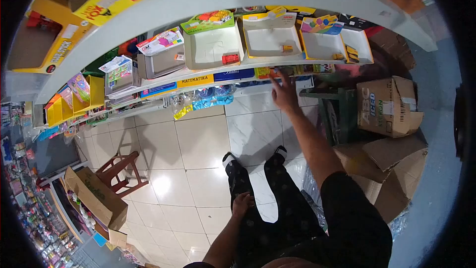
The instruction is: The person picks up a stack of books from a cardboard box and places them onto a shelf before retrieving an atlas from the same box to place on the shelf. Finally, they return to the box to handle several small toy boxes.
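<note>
My right hand (pixel 284 94) reaches forward to the front of the shelf, its fingers apart and nothing held in them. Its fingertips overlap the row of books on the lower shelf, beside a yellow and green book (pixel 263 73). Just above stands a yellow-edged display box (pixel 270 37) with one small item in it. Left of that, another display box (pixel 210 44) holds a red pack (pixel 230 58). My left hand (pixel 243 202) hangs low by my thigh, fingers loosely curled together with nothing visible in them.
A cardboard carton (pixel 386 106) sits on a dark green stool (pixel 337 114) to the right, above flattened cardboard (pixel 391 168). A reddish-brown stool (pixel 121 173) and an open carton (pixel 96 201) are at left. The white shelf (pixel 163 80) spans the front.
</note>
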Available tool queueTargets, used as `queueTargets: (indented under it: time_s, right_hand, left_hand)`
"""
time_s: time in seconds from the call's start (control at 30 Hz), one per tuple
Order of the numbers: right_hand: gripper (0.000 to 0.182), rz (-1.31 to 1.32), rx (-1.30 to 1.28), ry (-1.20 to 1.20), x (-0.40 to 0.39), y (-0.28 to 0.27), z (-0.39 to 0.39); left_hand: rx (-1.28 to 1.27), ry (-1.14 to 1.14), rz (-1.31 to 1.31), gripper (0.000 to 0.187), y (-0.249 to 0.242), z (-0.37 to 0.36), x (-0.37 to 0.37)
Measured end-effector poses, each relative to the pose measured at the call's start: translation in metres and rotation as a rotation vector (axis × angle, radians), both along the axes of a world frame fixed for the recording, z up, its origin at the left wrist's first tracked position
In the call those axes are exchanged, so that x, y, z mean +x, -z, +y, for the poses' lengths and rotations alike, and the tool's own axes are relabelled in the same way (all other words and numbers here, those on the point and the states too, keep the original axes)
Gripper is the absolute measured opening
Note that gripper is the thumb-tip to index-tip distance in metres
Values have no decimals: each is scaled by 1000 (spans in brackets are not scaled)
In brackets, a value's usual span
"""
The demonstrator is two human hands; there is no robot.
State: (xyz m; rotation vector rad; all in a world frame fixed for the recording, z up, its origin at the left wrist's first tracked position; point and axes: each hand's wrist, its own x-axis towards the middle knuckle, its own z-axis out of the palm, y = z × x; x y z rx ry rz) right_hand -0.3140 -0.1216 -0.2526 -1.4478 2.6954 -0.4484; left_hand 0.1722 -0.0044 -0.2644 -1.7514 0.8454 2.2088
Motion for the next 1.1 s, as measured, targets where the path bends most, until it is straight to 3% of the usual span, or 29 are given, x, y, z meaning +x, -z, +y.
queueTargets:
  time_s: [0.1,0.23,0.3,0.37,0.43,0.5,0.53,0.63,0.67,0.77,0.8,0.83,0.9,1.1]
  right_hand:
    - [51,-336,58,61,64,15,45]
    - [44,-564,257,133,177,9,131]
    - [30,-606,151,51,227,38,186]
    - [29,-718,199,-86,257,39,226]
    - [31,-769,135,-91,265,-26,243]
    - [33,-871,285,-61,265,-74,249]
    - [35,-922,358,-46,263,-91,252]
    - [37,-944,374,-25,247,-139,264]
    - [37,-940,391,55,246,-155,270]
    - [36,-912,424,243,227,-178,275]
    - [35,-788,391,203,223,-179,280]
    - [34,-666,367,164,222,-190,283]
    - [34,-695,402,202,220,-219,277]
    - [30,-679,315,69,220,-261,236]
  left_hand:
    - [-90,108,23,33,-10,-5,-5]
    - [-148,224,73,32,8,-11,3]
    - [-105,276,63,33,2,-23,1]
    - [-19,314,36,33,-9,-40,-6]
    - [-28,346,93,31,-29,-59,-7]
    - [-41,376,148,30,-50,-81,-6]
    - [35,252,142,26,-52,-90,0]
    - [416,105,462,24,12,-134,43]
    - [77,129,488,19,-17,-136,47]
    - [-270,550,194,30,-83,-177,42]
    - [-349,592,175,37,-101,-187,46]
    - [-341,564,181,37,-99,-200,52]
    - [-605,777,217,35,-96,-226,68]
    - [-495,459,67,34,-146,-260,96]
